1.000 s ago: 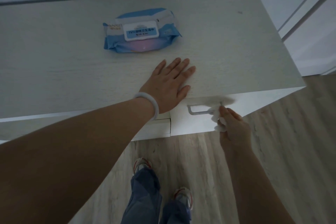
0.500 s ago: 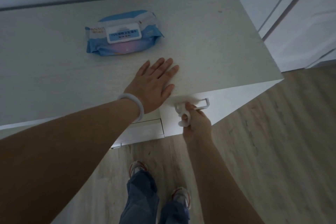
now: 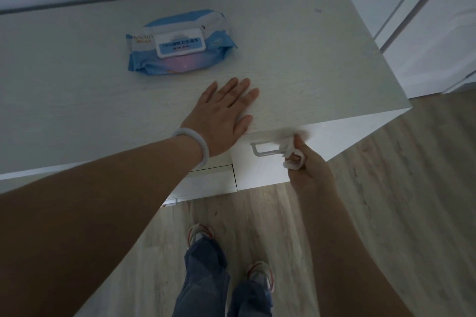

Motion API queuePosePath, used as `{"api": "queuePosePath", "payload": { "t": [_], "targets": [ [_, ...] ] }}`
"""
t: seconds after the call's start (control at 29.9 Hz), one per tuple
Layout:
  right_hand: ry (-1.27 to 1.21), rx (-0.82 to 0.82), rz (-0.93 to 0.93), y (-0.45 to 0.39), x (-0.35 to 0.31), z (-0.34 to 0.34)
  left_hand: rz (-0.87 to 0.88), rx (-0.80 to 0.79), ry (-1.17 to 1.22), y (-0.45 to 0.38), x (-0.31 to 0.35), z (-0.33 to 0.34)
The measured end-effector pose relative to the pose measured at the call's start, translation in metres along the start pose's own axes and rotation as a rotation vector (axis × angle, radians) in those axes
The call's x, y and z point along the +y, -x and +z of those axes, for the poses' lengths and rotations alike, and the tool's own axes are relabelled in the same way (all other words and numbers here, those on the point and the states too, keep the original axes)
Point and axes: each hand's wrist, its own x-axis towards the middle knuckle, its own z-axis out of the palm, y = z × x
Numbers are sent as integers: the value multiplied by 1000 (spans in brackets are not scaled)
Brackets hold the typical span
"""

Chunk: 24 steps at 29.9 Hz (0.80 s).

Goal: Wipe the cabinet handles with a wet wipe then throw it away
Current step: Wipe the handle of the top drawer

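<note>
Wet wipe [image 3: 292,154] bunched in right hand [image 3: 307,167], pinched around right end of cabinet handle [image 3: 268,150]; half a second ago at the left end, so one more pass along the bar, likely near done here. At 10 o'clock, left hand [image 3: 222,113] spread flat and empty on counter [image 3: 322,59]. At 11 o'clock beyond, wipes pack [image 3: 177,44]. Bin not visible

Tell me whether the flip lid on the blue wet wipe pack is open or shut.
Shut. The white flip lid lies flat against the top of the blue wet wipe pack, with no wipe sticking out.
</note>
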Motion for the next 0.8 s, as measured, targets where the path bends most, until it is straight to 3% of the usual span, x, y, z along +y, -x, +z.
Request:
{"api": "queuePosePath", "payload": {
  "t": [0.27,0.5,0.67,0.8],
  "targets": [
    [20,120,-153,19,23,14,-6,0,-4,0,0,1],
    [151,54,-23,37,57,34,-9,-13,-7,0,1,-1],
    [143,43,-102,30,33,19,-11,-3,-18,0,0,1],
    [162,66,-72,40,56,33,-4,-3,-13,-1,0,1]
  ]
}}
